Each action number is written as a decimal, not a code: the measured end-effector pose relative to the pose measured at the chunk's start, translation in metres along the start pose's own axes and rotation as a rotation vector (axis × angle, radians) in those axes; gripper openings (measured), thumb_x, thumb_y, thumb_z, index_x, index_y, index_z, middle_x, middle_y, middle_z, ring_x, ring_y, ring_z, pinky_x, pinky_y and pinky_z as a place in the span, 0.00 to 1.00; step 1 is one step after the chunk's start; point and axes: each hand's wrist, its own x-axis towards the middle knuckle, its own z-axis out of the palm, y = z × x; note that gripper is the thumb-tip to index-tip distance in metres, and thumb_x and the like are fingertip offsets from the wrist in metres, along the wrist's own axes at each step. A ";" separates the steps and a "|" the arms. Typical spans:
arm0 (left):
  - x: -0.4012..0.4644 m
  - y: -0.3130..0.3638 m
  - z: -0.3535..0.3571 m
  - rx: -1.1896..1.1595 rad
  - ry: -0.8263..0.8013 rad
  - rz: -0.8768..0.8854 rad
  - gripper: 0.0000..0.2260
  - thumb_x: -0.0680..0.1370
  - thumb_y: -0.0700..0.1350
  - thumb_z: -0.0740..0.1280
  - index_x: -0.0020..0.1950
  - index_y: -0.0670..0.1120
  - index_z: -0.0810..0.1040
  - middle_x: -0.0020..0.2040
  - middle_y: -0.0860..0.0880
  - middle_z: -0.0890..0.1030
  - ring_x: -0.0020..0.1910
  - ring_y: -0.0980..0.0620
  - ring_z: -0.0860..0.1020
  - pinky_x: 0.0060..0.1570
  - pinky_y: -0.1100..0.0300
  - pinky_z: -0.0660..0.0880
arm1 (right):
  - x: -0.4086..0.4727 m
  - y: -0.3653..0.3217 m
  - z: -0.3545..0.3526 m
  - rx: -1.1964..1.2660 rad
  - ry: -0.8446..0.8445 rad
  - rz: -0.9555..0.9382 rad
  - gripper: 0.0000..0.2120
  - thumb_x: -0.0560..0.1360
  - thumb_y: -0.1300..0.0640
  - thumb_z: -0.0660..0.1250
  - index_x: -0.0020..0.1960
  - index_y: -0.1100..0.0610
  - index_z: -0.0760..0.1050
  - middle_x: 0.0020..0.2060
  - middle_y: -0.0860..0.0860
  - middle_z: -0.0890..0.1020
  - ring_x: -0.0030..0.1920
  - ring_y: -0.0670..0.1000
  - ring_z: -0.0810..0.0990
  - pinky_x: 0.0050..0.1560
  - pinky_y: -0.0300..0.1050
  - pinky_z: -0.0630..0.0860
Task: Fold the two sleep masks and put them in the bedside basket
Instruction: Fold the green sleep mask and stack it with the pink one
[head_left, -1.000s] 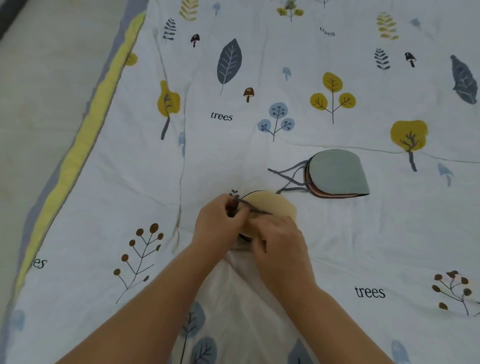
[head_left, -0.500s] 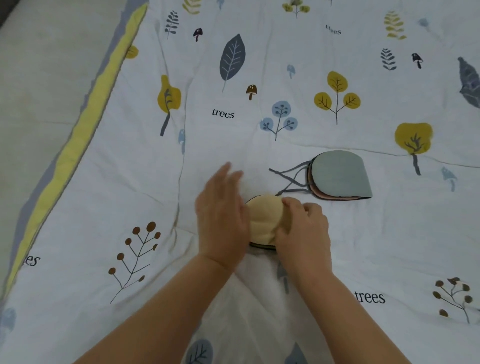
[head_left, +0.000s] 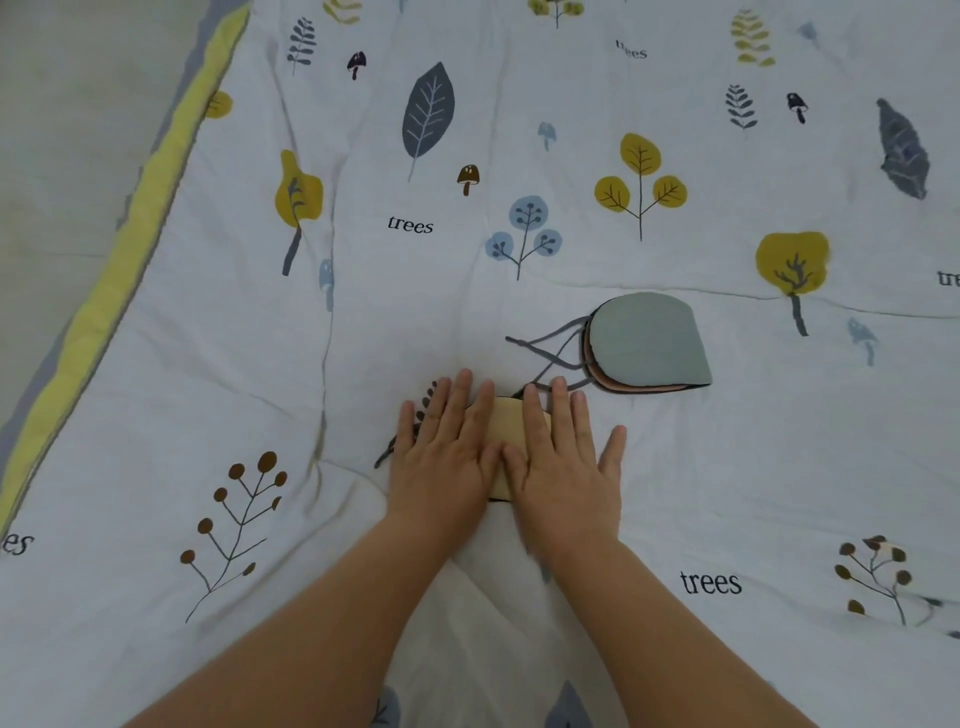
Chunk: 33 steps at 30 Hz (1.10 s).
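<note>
A folded beige sleep mask (head_left: 500, 447) lies flat at the centre of the frame, largely covered, its dark strap (head_left: 387, 454) trailing left. Just to its upper right, a folded grey-green sleep mask (head_left: 649, 340), pink-lined, lies flat, its grey straps (head_left: 550, 351) spilling left.

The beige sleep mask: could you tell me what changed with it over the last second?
Both hands let go of its strap; left hand and right hand now press flat on the beige mask. The grey mask stayed folded on the quilt.
</note>
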 end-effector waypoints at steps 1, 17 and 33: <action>0.000 0.002 -0.003 0.001 -0.031 -0.008 0.25 0.79 0.57 0.44 0.68 0.58 0.30 0.76 0.55 0.38 0.74 0.57 0.36 0.71 0.51 0.33 | 0.000 -0.001 -0.002 0.007 -0.013 -0.002 0.27 0.79 0.42 0.42 0.69 0.43 0.28 0.74 0.44 0.33 0.75 0.47 0.35 0.73 0.59 0.34; 0.005 0.022 -0.053 -0.372 -0.199 -0.208 0.16 0.78 0.53 0.57 0.58 0.43 0.70 0.53 0.42 0.78 0.46 0.47 0.72 0.45 0.56 0.67 | -0.010 0.002 -0.051 0.566 -0.088 0.261 0.17 0.77 0.48 0.58 0.59 0.59 0.68 0.49 0.54 0.77 0.45 0.53 0.73 0.44 0.46 0.68; 0.069 0.122 -0.085 -0.593 -0.017 -0.053 0.15 0.78 0.45 0.55 0.62 0.43 0.70 0.57 0.42 0.76 0.49 0.48 0.70 0.47 0.58 0.64 | 0.038 0.082 -0.128 0.699 0.326 0.273 0.09 0.72 0.48 0.64 0.47 0.52 0.71 0.33 0.42 0.72 0.39 0.51 0.74 0.34 0.43 0.67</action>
